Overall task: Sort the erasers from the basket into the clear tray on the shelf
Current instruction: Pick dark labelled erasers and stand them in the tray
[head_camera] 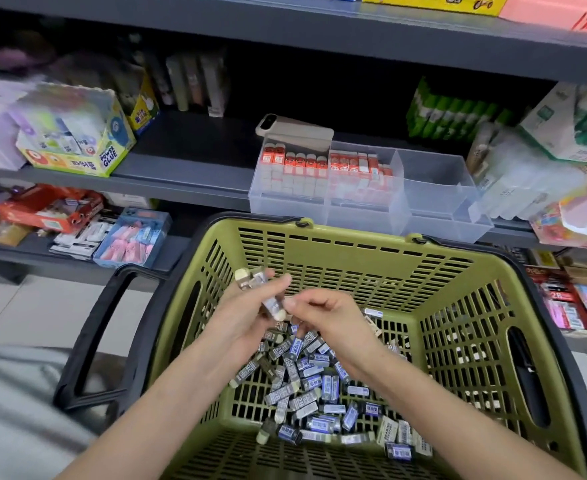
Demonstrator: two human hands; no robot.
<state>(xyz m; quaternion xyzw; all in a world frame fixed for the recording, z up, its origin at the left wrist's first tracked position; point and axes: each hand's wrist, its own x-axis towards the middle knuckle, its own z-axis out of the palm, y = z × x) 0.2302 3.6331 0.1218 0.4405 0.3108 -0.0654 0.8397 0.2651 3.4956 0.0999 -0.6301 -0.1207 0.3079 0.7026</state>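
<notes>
One yellow glue box (77, 147) stands at the far left of the grey shelf (188, 168). Below and right of it, the basket's black handle (91, 334) lies folded outward over the floor. The left hand (243, 317) is raised above the green basket (458, 306), its fingers (280, 280) curled round a small bundle of erasers (252, 277) in grey sleeves, held tilted with one end up and to the left. Just right of it, the right hand (326, 317) meets the bundle's lower end, thumb and forefinger pinching it while the other fingers curl under the palm. Beneath both wrists a heap of loose erasers (312, 382), sleeved in blue, grey and white, covers the basket floor. Behind the basket, at the shelf's front edge, sits the clear tray (437, 202). Its left and middle compartments hold red-sleeved erasers (302, 168) in rows, and a phone (295, 128) lies across the left compartment's top. Green glue sticks (454, 116) stand farther right.
</notes>
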